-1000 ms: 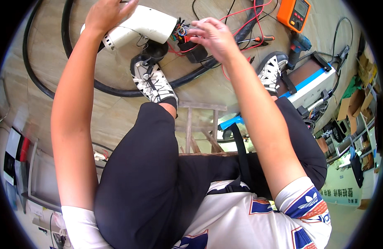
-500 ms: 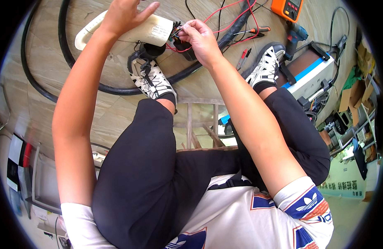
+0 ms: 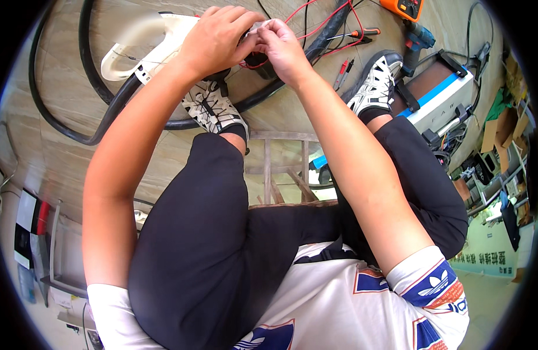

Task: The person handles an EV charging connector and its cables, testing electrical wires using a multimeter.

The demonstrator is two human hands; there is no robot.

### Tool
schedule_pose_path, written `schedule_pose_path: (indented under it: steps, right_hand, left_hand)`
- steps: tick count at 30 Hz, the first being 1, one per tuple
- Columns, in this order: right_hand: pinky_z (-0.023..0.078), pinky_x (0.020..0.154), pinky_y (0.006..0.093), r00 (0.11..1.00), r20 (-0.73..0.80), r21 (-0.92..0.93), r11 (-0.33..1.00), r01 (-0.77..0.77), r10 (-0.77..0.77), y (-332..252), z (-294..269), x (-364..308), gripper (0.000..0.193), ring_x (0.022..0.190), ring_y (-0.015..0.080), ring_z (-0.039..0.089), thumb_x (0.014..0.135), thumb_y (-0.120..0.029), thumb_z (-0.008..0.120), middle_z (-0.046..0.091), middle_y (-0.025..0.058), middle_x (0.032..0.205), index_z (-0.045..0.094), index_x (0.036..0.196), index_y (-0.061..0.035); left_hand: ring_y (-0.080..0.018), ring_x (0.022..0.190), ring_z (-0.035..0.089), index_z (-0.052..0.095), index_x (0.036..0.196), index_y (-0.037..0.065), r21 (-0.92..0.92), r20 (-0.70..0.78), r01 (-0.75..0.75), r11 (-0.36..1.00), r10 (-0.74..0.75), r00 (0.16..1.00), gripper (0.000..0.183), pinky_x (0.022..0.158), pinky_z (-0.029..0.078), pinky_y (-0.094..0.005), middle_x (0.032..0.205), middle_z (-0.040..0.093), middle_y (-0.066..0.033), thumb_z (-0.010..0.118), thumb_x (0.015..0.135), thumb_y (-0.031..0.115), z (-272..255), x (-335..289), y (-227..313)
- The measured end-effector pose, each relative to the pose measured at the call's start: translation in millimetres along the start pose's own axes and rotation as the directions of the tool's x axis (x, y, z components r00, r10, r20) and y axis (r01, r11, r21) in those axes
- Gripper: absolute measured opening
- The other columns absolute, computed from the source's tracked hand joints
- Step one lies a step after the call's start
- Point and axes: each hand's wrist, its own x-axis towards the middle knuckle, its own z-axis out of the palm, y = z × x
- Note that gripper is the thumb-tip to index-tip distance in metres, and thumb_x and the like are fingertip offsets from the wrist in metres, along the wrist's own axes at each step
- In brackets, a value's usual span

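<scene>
An opened white charging gun housing (image 3: 174,34) lies on the floor at the upper left, a thick black cable (image 3: 118,100) running into its handle end. A blurred pale piece (image 3: 139,26), seemingly part of the shell, shows above it. My left hand (image 3: 219,41) reaches over the front end of the housing, fingers bent toward my right hand. My right hand (image 3: 282,51) pinches with thumb and forefinger at the same spot, so the fingertips of both hands meet. What they grip is small and mostly hidden. Beneath my right hand sits a black rounded part (image 3: 261,65).
Red wires (image 3: 330,22) trail across the floor to the right. Near them lie a screwdriver (image 3: 369,31) and red and black pen-shaped tools (image 3: 343,74). An orange multimeter (image 3: 408,8), a power drill (image 3: 419,42) and a white-and-blue box (image 3: 447,102) stand beyond my shoe (image 3: 375,84).
My left hand has come right and down to meet my right hand, its fingers now closed in. The labelled shell part has shifted off, baring the housing and the cable at its handle.
</scene>
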Motion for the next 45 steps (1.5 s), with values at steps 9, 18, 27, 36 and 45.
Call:
schedule_pose_path:
  steps: [9,18,27,36,45]
  right_hand:
    - [0.055,0.075,0.0297,0.973,0.125,-0.547,0.804,0.232,-0.196,-2.7,-0.6,6.8,0.014,0.083,0.0140,0.066,0.100,-0.012,0.053,0.068,0.0072,0.092,0.056,0.106,0.0001]
    - [0.050,0.061,0.0276,0.972,0.233,-0.421,0.901,0.104,-0.004,-35.7,4.2,16.7,0.013,0.064,0.0115,0.059,0.099,-0.011,0.057,0.063,0.0023,0.076,0.061,0.092,-0.0004]
    - [0.058,0.077,0.0307,0.971,0.236,-0.588,0.800,0.122,0.025,-34.5,-1.5,10.3,0.023,0.086,0.0159,0.070,0.098,-0.018,0.058,0.071,0.0101,0.091,0.058,0.106,0.0037]
    - [0.053,0.088,0.0431,0.965,0.149,-0.930,0.301,0.212,-0.218,-6.4,-35.7,-24.8,0.078,0.101,0.0345,0.066,0.072,-0.049,0.083,0.064,0.0199,0.113,0.054,0.124,0.0014]
    - [0.050,0.092,0.0463,0.943,0.093,-0.984,0.113,0.135,-0.319,40.1,-13.2,-42.7,0.096,0.109,0.0412,0.056,0.060,-0.018,0.090,0.049,0.0213,0.121,0.036,0.139,-0.0109]
  left_hand:
    - [-0.0306,0.081,0.062,0.066,0.086,0.009,-0.032,-0.070,0.037,0.999,-0.039,0.997,0.019,0.073,0.046,-0.0415,0.081,0.064,-0.0107,0.064,0.090,0.028,3.7,13.3,-16.2]
    - [-0.0373,0.078,0.063,0.064,0.082,0.007,-0.181,-0.106,0.070,0.981,-0.090,0.990,0.018,0.071,0.049,-0.0474,0.080,0.065,-0.0166,0.063,0.090,0.023,14.1,16.4,-35.8]
    - [-0.0380,0.077,0.062,0.057,0.082,0.005,-0.104,-0.067,0.048,0.993,-0.056,0.996,0.019,0.070,0.050,-0.0468,0.077,0.061,-0.0176,0.063,0.090,0.022,7.8,5.8,-25.5]
    - [-0.0378,0.075,0.061,0.053,0.087,0.005,0.041,-0.015,0.035,0.999,-0.035,0.999,0.020,0.067,0.048,-0.0465,0.076,0.060,-0.0172,0.062,0.091,0.022,3.4,0.9,-29.7]
    - [-0.0406,0.066,0.061,0.050,0.088,0.002,-0.003,0.020,0.093,0.996,-0.092,0.996,0.026,0.059,0.047,-0.0502,0.067,0.059,-0.0202,0.059,0.095,0.026,4.6,4.3,-27.4]
